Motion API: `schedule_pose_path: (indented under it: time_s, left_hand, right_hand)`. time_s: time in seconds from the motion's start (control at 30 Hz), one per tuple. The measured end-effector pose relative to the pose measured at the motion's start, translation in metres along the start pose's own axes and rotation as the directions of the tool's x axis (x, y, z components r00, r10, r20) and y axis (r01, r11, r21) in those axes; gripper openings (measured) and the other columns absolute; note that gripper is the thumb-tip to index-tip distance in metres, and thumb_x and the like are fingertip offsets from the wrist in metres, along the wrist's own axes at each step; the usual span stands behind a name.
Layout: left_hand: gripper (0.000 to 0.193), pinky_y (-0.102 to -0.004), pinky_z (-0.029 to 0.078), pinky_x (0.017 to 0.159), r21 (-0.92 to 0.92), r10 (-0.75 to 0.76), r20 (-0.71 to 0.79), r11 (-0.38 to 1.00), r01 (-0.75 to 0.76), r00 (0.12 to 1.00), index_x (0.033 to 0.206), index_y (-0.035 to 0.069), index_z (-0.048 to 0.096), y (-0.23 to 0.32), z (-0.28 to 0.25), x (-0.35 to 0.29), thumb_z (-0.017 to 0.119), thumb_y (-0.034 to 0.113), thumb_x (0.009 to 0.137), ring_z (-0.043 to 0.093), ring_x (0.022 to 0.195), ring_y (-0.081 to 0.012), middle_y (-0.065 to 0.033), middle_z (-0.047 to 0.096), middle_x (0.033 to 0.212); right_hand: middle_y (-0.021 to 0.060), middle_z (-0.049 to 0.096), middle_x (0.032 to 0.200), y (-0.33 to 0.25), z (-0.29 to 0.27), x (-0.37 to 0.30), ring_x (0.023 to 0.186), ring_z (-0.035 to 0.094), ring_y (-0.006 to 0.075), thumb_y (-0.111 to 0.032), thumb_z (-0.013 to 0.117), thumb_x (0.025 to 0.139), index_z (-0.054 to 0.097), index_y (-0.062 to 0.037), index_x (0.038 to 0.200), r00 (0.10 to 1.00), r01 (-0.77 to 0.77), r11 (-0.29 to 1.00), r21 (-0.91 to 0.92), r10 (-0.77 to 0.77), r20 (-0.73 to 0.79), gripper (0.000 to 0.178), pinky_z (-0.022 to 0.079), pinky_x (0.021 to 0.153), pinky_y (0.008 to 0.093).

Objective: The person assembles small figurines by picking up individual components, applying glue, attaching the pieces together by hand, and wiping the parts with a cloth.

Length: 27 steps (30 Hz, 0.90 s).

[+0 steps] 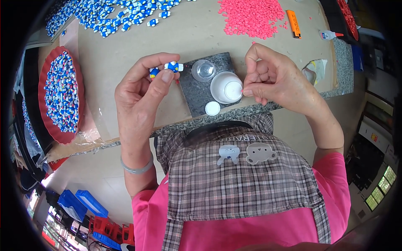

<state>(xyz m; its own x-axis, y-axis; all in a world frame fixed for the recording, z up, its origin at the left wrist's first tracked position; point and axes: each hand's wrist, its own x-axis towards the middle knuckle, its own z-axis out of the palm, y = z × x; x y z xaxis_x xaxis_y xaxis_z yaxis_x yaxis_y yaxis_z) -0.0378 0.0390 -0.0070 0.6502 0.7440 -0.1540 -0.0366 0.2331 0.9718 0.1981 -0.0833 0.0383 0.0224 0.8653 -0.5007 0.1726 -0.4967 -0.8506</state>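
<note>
The beige table (197, 29) carries a red tray (42, 83) of blue and white figures at far left, a pink pile (251, 14) far centre, and a grey stone slab (197, 94) near its front edge. The left hand (140, 90) has thumb and fingers clamped on a small blue and white figure (172, 66) above the slab's left corner. The right hand (272, 79) pinches a tiny pink piece (242, 90), fingers together, beside the white cup (226, 87). Judged best: steady both wrists and meet over the slab, where open room lies
</note>
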Motion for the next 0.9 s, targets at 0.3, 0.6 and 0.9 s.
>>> schedule_pose_path:
  time_s: [0.3, 0.6, 0.9]
  left_hand:
    - [0.021, -0.0179, 0.047, 0.077, 0.035, 0.022, 0.019, 0.999, -0.023, 1.000, 0.111, -0.001, 0.066, 0.011, 0.018, -0.007, 0.065, 0.007, 0.092, 0.060, 0.086, -0.0073, -0.0024, 0.063, 0.094]
    - [0.018, -0.0253, 0.048, 0.075, 0.134, 0.128, 0.119, 0.981, -0.143, 0.985, 0.106, 0.001, 0.067, -0.001, 0.043, -0.007, 0.065, 0.001, 0.087, 0.062, 0.085, -0.0130, -0.0075, 0.067, 0.095]
    - [0.019, -0.0305, 0.050, 0.069, 0.353, 0.219, 0.163, 0.898, -0.264, 0.962, 0.102, 0.002, 0.067, 0.004, 0.052, -0.005, 0.067, 0.000, 0.083, 0.064, 0.079, -0.0240, -0.0109, 0.065, 0.089]
  right_hand:
    - [0.0066, 0.064, 0.073, -0.007, 0.001, -0.003, 0.058, 0.056, 0.0053, 0.006, 0.067, 0.084, 0.042, -0.0057, 0.091, 0.998, 0.040, 0.998, -0.053, -0.042, -0.037, 0.028, 0.045, 0.049, 0.0185]
    - [0.0089, 0.065, 0.080, -0.013, 0.010, -0.004, 0.063, 0.061, 0.0074, 0.006, 0.067, 0.084, 0.042, -0.0063, 0.096, 0.971, 0.233, 0.940, 0.248, -0.212, -0.108, 0.030, 0.049, 0.052, 0.0181]
    - [0.0062, 0.064, 0.077, -0.010, 0.014, -0.001, 0.060, 0.055, 0.0061, -0.003, 0.069, 0.087, 0.042, -0.0058, 0.095, 0.961, 0.269, 0.933, 0.238, -0.245, -0.125, 0.028, 0.047, 0.052, 0.0203]
